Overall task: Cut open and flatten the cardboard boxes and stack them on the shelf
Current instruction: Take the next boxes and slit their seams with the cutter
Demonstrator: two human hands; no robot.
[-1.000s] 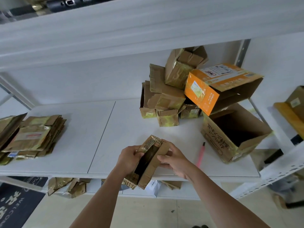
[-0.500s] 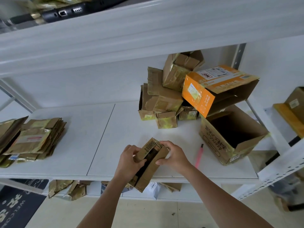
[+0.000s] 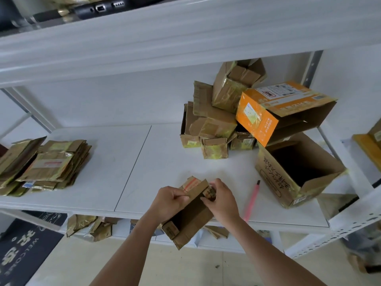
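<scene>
Left hand: the left hand point(image 3: 169, 203) is closed around the left wall of the small cardboard box point(image 3: 189, 215); the thumb is pressed onto a flap at the top edge, and the fingers are curled round the outer side.
Right hand: the right hand point(image 3: 221, 201) is closed on the far right corner of the same box; a taped flap is pinched between thumb and fingertips.
Small cardboard box: it is held tilted above the front edge of the white shelf point(image 3: 132, 166), its open side turned upward so that the dark inside is seen; its lower end overhangs the shelf edge toward the floor.
Pink cutter: a pink cutter point(image 3: 252, 201) is laid on the shelf just right of the right hand, untouched, its dark tip pointed away from the person.
Flattened stack: flattened boxes point(image 3: 53, 164) are piled at the left end of the shelf, well apart from the hands.
Unopened pile: a heap of small brown boxes point(image 3: 212, 124) is stacked at the back right, with an orange box point(image 3: 268, 114) leaned on top.
Large open box: a large brown box point(image 3: 292, 172) is stood at the right front, mouth up, one corner past the shelf edge.
Open room: bare shelf surface is left between the flattened stack and the hands, and between the hands and the heap.
Edges: the upper shelf point(image 3: 185, 34) is hung overhead; a metal upright is seen at the right rear.
</scene>
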